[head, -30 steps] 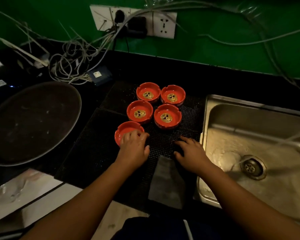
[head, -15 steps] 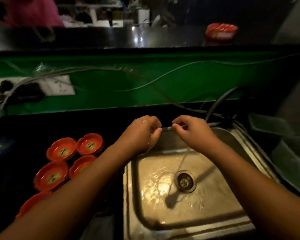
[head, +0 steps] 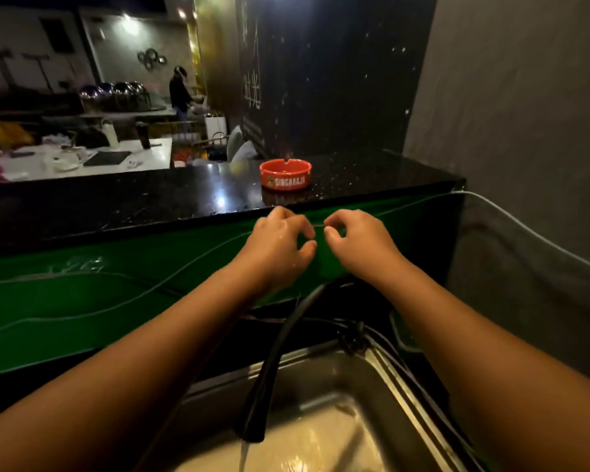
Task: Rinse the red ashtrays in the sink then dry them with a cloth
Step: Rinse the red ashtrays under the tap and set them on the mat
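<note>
Head view: the sink [head: 324, 373] lies at the bottom, and the lower edge cuts off its basin, so only the back rim and a wet, shining patch of floor show. A black tap [head: 269, 362] arches over the sink from its back rim, and a thin stream of water [head: 242, 459] falls from the spout.

Behind the sink rises a green panel [head: 82, 301], topped by a glossy black desk [head: 150, 199]. One red ashtray [head: 285, 174] stands upright on this desk, beyond and above the sink and near the desk's front edge. White lettering shows on its side, but its inside is hidden from this angle.

Both arms reach over the sink toward the panel. The left hand [head: 280, 247], glistening wet, and the right hand [head: 358, 241] hang close together just below the desk edge, under the ashtray and not touching it. All the fingers are curled, with thumbs near forefingers.

A thin cable [head: 491, 206] runs across the panel and passes right at the fingertips. It cannot be told whether either hand pinches it or merely hovers in front.

Far beyond the sink, past the desk, the dim room is blurred. It holds a white table [head: 92, 161] with small items too indistinct to name, and a distant standing person [head: 179, 93].
</note>
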### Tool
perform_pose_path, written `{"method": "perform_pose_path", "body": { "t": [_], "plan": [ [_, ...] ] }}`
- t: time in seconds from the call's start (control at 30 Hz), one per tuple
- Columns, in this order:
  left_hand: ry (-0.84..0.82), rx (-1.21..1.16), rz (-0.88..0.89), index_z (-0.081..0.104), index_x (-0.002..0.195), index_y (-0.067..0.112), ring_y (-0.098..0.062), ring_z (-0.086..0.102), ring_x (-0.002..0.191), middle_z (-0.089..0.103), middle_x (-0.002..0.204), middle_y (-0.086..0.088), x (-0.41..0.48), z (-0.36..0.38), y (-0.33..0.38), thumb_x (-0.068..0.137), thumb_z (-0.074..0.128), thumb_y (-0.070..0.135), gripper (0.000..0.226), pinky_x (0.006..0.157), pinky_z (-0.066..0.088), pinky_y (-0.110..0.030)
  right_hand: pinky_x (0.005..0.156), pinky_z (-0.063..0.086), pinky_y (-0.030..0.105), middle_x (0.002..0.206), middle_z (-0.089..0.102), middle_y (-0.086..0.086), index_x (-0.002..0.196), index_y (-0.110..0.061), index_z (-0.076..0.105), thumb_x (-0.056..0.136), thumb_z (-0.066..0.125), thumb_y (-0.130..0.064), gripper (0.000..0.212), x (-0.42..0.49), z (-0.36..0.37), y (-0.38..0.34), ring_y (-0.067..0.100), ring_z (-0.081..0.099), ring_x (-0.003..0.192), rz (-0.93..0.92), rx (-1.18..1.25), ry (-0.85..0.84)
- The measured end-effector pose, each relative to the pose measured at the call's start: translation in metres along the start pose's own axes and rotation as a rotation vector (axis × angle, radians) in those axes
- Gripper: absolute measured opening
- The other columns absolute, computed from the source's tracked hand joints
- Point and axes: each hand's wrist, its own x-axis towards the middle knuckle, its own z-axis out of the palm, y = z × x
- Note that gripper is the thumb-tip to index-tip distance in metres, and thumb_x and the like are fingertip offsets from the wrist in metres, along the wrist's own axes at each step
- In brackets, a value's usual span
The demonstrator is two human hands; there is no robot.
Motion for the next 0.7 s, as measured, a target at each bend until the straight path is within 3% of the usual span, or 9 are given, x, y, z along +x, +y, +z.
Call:
{"method": "perform_pose_path", "body": {
  "t": [0.1, 0.2, 0.33, 0.4, 0.47, 0.57, 0.7],
  "plan": [
    [0.059, 0.095, -0.046, 0.059, 0.117, 0.027, -0.030, 0.034, 0.127, 0.041, 0.133, -0.006, 0.047, 0.005, 0.005, 0.090, 0.055, 0.038, 0.030, 0.107, 0.032, -0.045, 0.098, 0.041, 0.031, 0.134, 0.049, 0.004, 0.129, -0.020, 0.055, 0.093, 0.054, -0.033, 0.037, 0.032, 0.002, 0.019, 0.022, 0.049, 0.121, -0.018, -0.041, 0.051],
    [0.137, 0.239, -0.150, 0.051, 0.129, 0.028, -0.035, 0.023, 0.133, 0.030, 0.144, -0.010, 0.088, 0.004, -0.001, 0.090, 0.053, 0.040, 0.041, 0.110, 0.023, -0.045, 0.115, 0.026, 0.040, 0.152, 0.032, 0.005, 0.142, -0.023, 0.042, 0.096, 0.047, -0.040, 0.049, 0.059, 0.010, 0.034, 0.024, 0.027, 0.141, -0.087, -0.146, 0.084],
    [0.068, 0.270, -0.309, 0.029, 0.145, 0.031, -0.042, 0.012, 0.141, 0.014, 0.155, -0.016, 0.138, 0.002, -0.033, 0.088, 0.056, 0.049, 0.066, 0.114, 0.021, -0.054, 0.118, 0.002, 0.048, 0.158, 0.021, 0.004, 0.149, -0.027, 0.028, 0.099, 0.031, -0.052, 0.056, 0.086, 0.029, 0.050, 0.025, 0.008, 0.147, -0.108, -0.287, -0.033],
    [-0.004, 0.274, -0.384, 0.028, 0.147, 0.029, -0.044, 0.018, 0.140, 0.020, 0.154, -0.019, 0.156, 0.004, -0.050, 0.083, 0.057, 0.060, 0.077, 0.113, 0.023, -0.057, 0.118, 0.003, 0.046, 0.157, 0.025, 0.007, 0.148, -0.026, 0.030, 0.098, 0.026, -0.054, 0.057, 0.093, 0.037, 0.056, 0.028, 0.011, 0.147, -0.134, -0.313, -0.006],
    [-0.035, 0.193, -0.402, 0.030, 0.146, 0.024, -0.039, 0.038, 0.132, 0.039, 0.147, -0.016, 0.165, 0.007, -0.060, 0.079, 0.061, 0.063, 0.084, 0.108, 0.034, -0.053, 0.118, 0.008, 0.044, 0.154, 0.033, 0.008, 0.146, -0.026, 0.036, 0.098, 0.026, -0.054, 0.056, 0.100, 0.039, 0.057, 0.029, 0.021, 0.144, -0.157, -0.331, 0.053],
    [0.058, 0.064, -0.344, 0.035, 0.144, 0.025, -0.032, 0.050, 0.123, 0.052, 0.137, -0.010, 0.162, 0.009, -0.065, 0.078, 0.066, 0.060, 0.081, 0.103, 0.041, -0.048, 0.115, 0.016, 0.043, 0.150, 0.039, 0.007, 0.143, -0.026, 0.043, 0.099, 0.026, -0.053, 0.054, 0.109, 0.038, 0.056, 0.029, 0.030, 0.140, -0.166, -0.362, 0.076],
    [0.131, 0.049, -0.235, 0.048, 0.133, 0.017, -0.024, 0.053, 0.116, 0.056, 0.130, -0.008, 0.138, -0.003, -0.058, 0.078, 0.072, 0.048, 0.067, 0.092, 0.043, -0.031, 0.116, 0.011, 0.045, 0.152, 0.037, 0.006, 0.143, -0.025, 0.041, 0.099, 0.028, -0.051, 0.053, 0.104, 0.041, 0.055, 0.029, 0.027, 0.141, -0.147, -0.332, 0.083]
  ]
}}
